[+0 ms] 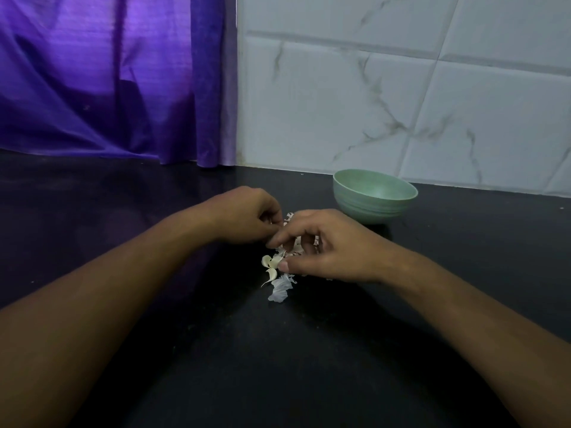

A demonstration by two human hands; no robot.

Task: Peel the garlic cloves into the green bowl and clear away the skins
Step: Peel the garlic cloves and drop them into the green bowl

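In the head view, both forearms reach in from the lower corners and meet just above the middle of the frame. The left hand (247,214) is curled, its fingertips tucked under and turned toward the right hand. Whether it pinches anything is hidden, so I cannot tell. The right hand (327,245) arches over a small pile with its fingers bent downward. Its forefinger tip touches the left hand's fingers and its thumb tip rests against the garlic cloves (270,268). Its grip cannot be made out either.

Two or three pale cloves show just left of that thumb. Papery skins (279,288) trail below them, and more scraps peek out between and under the right fingers, mostly covered.

The green bowl (375,196) stands upright near the right hand, toward the upper right. Its near rim hides its bottom.

Everything sits on a black, dimly lit countertop (123,211). A purple curtain (108,78) hangs at the upper left. A white marble-veined tiled wall (401,88) fills the upper right.
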